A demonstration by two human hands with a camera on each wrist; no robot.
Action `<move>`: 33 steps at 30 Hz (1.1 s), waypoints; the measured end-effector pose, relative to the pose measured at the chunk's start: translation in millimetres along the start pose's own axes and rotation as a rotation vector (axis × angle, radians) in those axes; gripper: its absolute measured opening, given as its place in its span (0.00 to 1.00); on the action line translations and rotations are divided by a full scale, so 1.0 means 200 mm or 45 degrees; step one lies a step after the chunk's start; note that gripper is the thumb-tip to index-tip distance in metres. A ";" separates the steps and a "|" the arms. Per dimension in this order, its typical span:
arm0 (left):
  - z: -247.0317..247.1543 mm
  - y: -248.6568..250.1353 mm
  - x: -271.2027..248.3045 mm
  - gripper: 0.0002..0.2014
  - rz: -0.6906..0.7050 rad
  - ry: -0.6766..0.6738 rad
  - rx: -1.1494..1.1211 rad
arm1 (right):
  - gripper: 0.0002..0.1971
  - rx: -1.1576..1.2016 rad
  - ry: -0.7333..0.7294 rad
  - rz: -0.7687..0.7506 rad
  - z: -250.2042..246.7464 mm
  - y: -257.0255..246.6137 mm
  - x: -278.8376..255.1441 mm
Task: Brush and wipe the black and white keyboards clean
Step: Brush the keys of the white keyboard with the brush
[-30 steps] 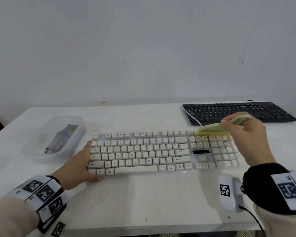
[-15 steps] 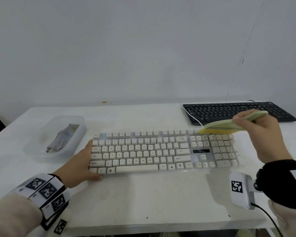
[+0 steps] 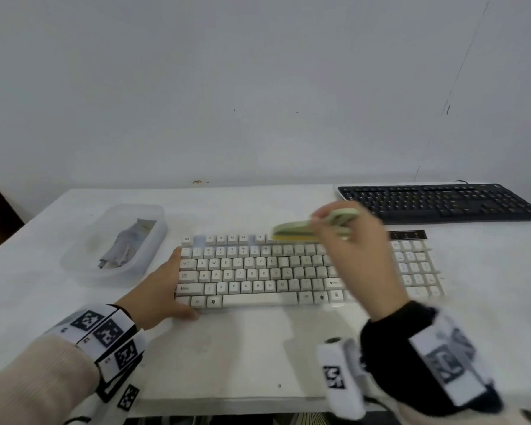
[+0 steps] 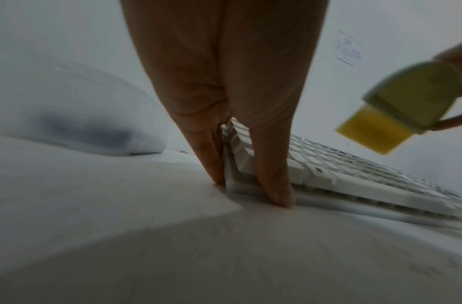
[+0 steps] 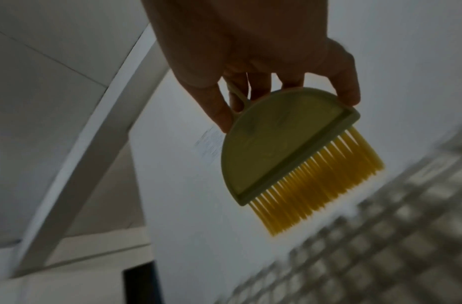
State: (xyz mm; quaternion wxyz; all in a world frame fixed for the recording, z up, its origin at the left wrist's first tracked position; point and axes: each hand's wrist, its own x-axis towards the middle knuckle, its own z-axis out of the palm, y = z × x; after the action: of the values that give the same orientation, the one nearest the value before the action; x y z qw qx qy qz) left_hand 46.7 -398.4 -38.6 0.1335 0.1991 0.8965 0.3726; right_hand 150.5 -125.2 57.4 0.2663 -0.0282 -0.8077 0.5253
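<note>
The white keyboard (image 3: 258,271) lies across the middle of the table. My left hand (image 3: 163,286) braces its left end, thumb along the front edge and fingers (image 4: 211,164) against the side. My right hand (image 3: 356,253) hovers over the keyboard's middle and grips a pale green brush (image 3: 301,230) with yellow bristles (image 5: 320,185). The bristles sit at the function-key row; the hand is blurred. In the left wrist view the brush (image 4: 411,102) hangs above the keys. The black keyboard (image 3: 442,202) lies at the back right.
A clear plastic tub (image 3: 83,259) holding a crumpled grey cloth (image 3: 126,243) stands left of the white keyboard. The table's front edge (image 3: 242,406) runs just below my wrists. A white wall rises behind the table.
My right hand has swept the brush leftward, from above the number pad to the middle of the function-key row. The left hand stays on the keyboard's left end.
</note>
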 end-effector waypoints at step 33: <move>0.00 -0.02 0.01 0.47 0.042 0.071 0.007 | 0.05 -0.392 -0.246 0.001 0.45 -0.12 -0.07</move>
State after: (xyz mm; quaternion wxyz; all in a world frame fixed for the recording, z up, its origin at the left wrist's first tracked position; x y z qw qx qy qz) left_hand 43.6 -399.7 -42.2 0.1018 0.2037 0.8975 0.3777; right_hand 126.4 -215.6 45.5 0.1797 -0.0185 -0.9004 0.3959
